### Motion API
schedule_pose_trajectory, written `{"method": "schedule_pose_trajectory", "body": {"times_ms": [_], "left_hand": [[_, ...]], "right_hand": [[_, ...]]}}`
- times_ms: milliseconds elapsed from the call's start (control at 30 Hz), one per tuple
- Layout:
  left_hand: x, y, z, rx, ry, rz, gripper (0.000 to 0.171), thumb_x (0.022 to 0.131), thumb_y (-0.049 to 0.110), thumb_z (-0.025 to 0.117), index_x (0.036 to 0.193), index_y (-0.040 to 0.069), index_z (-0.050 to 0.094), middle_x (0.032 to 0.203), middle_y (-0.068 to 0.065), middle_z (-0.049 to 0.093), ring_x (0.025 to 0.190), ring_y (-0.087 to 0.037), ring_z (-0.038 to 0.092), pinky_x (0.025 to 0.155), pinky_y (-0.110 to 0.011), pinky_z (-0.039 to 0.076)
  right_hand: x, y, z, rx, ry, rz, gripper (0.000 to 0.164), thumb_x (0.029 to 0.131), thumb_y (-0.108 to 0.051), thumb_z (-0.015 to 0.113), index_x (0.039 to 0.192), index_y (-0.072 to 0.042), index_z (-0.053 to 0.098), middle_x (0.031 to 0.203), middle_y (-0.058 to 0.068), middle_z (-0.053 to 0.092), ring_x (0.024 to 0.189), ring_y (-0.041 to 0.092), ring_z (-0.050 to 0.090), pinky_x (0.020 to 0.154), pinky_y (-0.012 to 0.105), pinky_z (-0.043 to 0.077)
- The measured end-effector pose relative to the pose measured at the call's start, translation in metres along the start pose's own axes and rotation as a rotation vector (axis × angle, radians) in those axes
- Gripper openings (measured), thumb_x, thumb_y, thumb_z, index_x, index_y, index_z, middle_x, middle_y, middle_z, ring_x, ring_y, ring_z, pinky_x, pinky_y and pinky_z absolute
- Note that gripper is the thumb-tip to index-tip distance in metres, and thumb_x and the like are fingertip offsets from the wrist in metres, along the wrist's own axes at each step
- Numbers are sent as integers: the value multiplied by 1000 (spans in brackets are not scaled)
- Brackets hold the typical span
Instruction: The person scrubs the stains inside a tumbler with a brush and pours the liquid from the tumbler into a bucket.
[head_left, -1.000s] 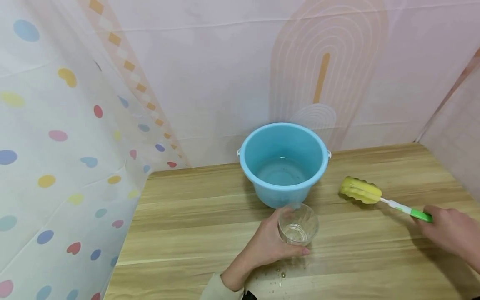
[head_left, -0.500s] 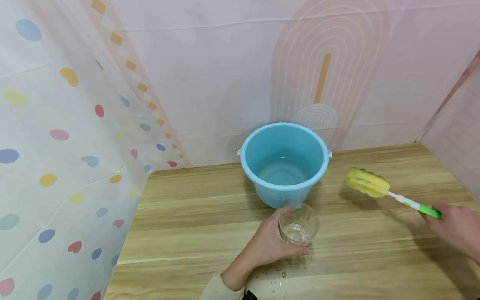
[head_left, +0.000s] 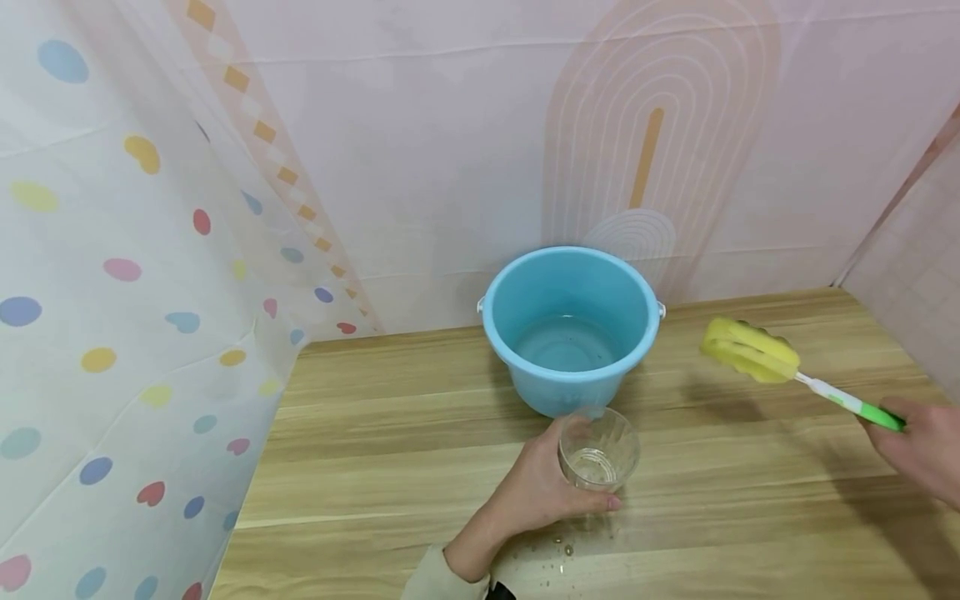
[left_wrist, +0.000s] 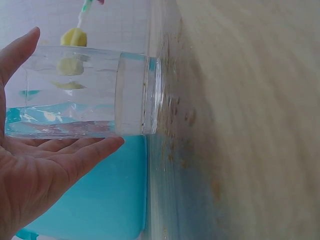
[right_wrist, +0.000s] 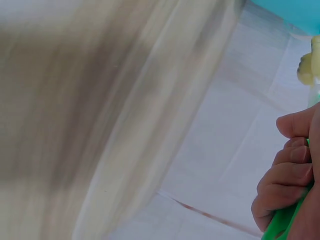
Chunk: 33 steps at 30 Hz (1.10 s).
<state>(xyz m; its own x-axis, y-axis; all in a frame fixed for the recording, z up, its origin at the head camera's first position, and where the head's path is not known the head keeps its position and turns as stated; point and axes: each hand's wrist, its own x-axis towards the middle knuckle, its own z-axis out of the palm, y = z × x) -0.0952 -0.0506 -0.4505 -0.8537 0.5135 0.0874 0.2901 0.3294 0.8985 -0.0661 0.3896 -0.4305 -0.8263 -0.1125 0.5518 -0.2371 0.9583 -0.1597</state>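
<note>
Grips upright glass (head_left: 598, 454) in left hand (head_left: 542, 487) and, well rightward, sponge brush (head_left: 780, 363) in right hand (head_left: 921, 446), slanted head-first toward bucket (head_left: 566, 393)

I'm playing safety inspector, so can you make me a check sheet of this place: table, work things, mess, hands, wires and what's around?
Surface: wood-grain table, with wet drops near the glass.
Job's things: glass upright; brush with its sponge end lifted off the table; bucket with some clear liquid in the bottom.
Clutter: nothing seen.
Hands: left hand holds the glass; right hand grips the brush.
Cables: nothing seen.
Surroundings: dotted sheet on the left, pale patterned sheet behind.
</note>
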Motion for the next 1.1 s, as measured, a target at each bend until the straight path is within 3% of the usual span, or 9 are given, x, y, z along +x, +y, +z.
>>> {"method": "schedule_pose_trajectory", "body": {"times_ms": [67, 133, 233, 300, 400, 467, 533, 867, 1100], "left_hand": [[0, 1, 0, 0, 0, 3, 98, 71, 33, 99, 153, 26, 47, 141, 4, 60, 132, -12, 55, 113, -40, 43], [0, 1, 0, 0, -1, 4, 97, 71, 33, 99, 153, 26, 46, 141, 4, 60, 132, -11, 55, 113, -40, 43], [0, 0, 0, 0, -4, 8, 97, 71, 34, 99, 153, 27, 46, 141, 4, 60, 132, -11, 55, 113, -40, 43], [0, 0, 0, 0, -4, 10, 97, 71, 34, 99, 153, 28, 46, 141, 4, 60, 132, -11, 55, 113, -40, 43], [0, -1, 0, 3, 0, 14, 97, 71, 35, 99, 152, 29, 46, 141, 5, 60, 131, -11, 55, 112, -40, 44], [-1, -1, 0, 4, 2, 14, 97, 71, 36, 99, 152, 28, 46, 140, 6, 60, 131, -11, 55, 112, -40, 44], [-1, -1, 0, 4, 3, 13, 97, 71, 36, 99, 152, 28, 47, 141, 6, 60, 131, -11, 55, 112, -39, 44], [-1, -1, 0, -8, -6, -9, 97, 71, 36, 99, 152, 25, 47, 141, 5, 60, 131, -11, 54, 113, -39, 43], [-1, -1, -1, -14, -5, -16, 99, 71, 36, 99, 153, 25, 46, 141, 5, 59, 131, -11, 54, 112, -39, 44]], "right_hand": [[1, -5, -4, 31, -25, 73, 53, 104, -21, 51, 55, -18, 29, 48, -10, 25, 45, -1, 16, 41, 20, 19], [-7, 18, 10, 50, -22, 105, 49, 94, -7, 60, 56, -19, 31, 48, -10, 26, 45, -1, 17, 41, 20, 19], [-9, 29, 17, 74, -2, 110, 51, 99, -12, 61, 57, -20, 32, 49, -10, 26, 45, -1, 17, 40, 23, 20], [-6, 31, 17, 94, 16, 85, 54, 105, -26, 57, 57, -20, 32, 50, -12, 25, 45, -3, 17, 39, 23, 19], [12, -7, -7, 107, 37, 26, 62, 110, -47, 43, 56, -20, 31, 50, -13, 23, 46, -4, 15, 41, 21, 18], [20, -14, -11, 94, 68, -19, 69, 105, -68, 28, 54, -22, 29, 49, -17, 21, 46, -7, 13, 39, 19, 17], [25, -17, -14, 89, 88, -47, 71, 101, -75, 24, 54, -22, 29, 49, -17, 20, 46, -7, 12, 38, 19, 17], [38, -28, -19, 99, 131, -118, 65, 104, -66, 25, 56, -23, 29, 52, -20, 18, 48, -9, 11, 38, 18, 16], [51, -40, -26, 46, 143, -222, 58, 107, -56, 25, 58, -25, 29, 53, -19, 16, 50, -6, 8, 41, 17, 12]]}}
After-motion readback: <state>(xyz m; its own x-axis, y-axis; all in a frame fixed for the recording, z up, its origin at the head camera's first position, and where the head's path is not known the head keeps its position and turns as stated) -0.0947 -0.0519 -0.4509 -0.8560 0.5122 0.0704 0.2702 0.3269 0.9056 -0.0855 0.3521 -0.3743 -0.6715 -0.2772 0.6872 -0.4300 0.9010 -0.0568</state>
